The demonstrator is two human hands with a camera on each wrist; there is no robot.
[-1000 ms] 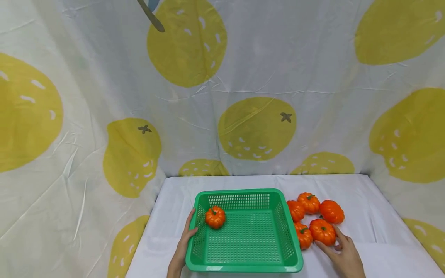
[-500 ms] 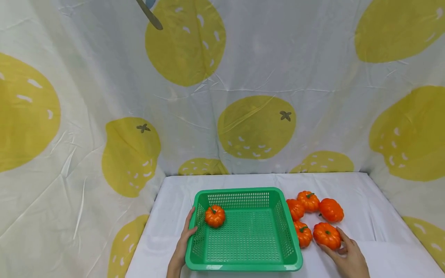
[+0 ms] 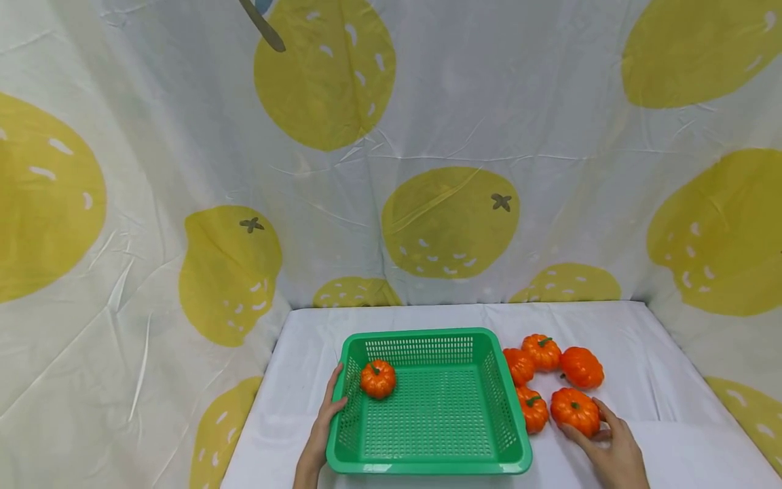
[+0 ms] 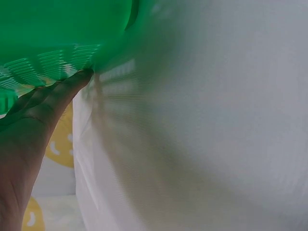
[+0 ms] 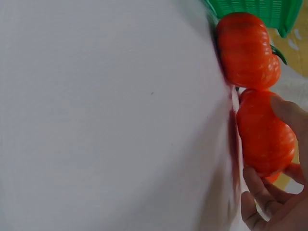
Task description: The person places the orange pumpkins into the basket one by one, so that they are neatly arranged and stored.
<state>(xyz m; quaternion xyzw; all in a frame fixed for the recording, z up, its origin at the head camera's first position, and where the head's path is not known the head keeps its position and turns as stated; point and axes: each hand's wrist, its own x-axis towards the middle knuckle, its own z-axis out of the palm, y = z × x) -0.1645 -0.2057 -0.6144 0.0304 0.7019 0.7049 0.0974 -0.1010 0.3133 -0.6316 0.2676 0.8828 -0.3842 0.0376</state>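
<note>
A green plastic basket (image 3: 427,468) stands on the table with one small orange pumpkin (image 3: 378,379) at its far left inside. My left hand (image 3: 319,431) rests against the basket's left side, its fingers fairly straight along the outer wall; the left wrist view shows a fingertip touching the slatted wall. To the right of the basket, my right hand (image 3: 611,448) holds another orange pumpkin (image 3: 575,411) between thumb and fingers. In the right wrist view this pumpkin (image 5: 264,132) is close to the tabletop; whether it touches it I cannot tell.
Several more orange pumpkins lie right of the basket: one (image 3: 533,411) by its right wall, one (image 3: 519,367) behind that, one (image 3: 542,352) farther back and one (image 3: 582,368) tipped over. A white cloth (image 3: 684,448) covers the table. Lemon-print curtains (image 3: 452,224) enclose it.
The pumpkin in my right hand has shifted a little to the right, apart from the pumpkin beside the basket. My left hand and the basket have stayed put.
</note>
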